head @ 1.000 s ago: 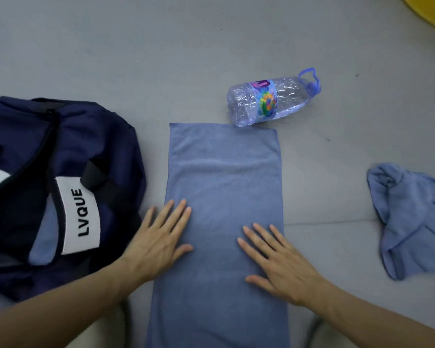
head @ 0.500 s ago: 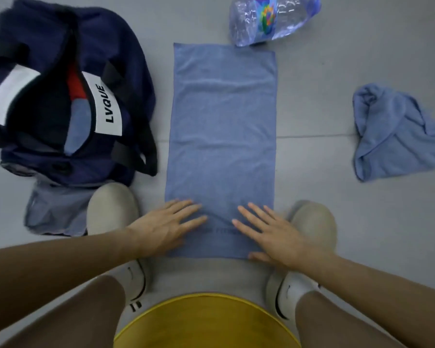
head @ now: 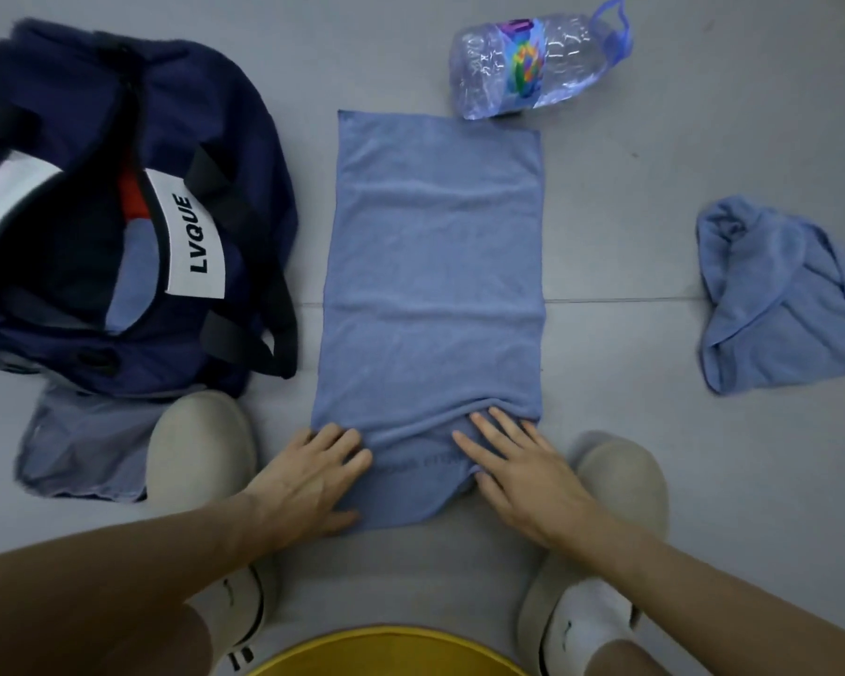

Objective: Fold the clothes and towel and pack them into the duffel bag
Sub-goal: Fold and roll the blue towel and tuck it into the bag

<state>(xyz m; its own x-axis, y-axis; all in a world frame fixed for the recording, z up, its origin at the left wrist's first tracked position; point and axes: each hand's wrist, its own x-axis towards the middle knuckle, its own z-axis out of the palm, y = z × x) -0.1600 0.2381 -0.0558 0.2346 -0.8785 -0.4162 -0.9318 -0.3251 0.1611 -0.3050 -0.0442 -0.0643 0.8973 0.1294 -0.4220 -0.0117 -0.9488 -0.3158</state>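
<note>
Head camera shows the left hand (head: 308, 475) and right hand (head: 523, 473) laid flat, fingers straight and slightly spread, on the near end of the towel (head: 435, 261), probably pinning it ready for a fold. The soft, napped blue cloth puckers into ridges just ahead of them. It lies long and rectangular on the smooth grey floor (head: 654, 187), between the limp navy duffel bag (head: 245, 153), gaping open at the left, and a crumpled blue garment (head: 776, 295) well apart at the right, with a crinkled clear plastic bottle (head: 532, 65) just beyond its far corner.
</note>
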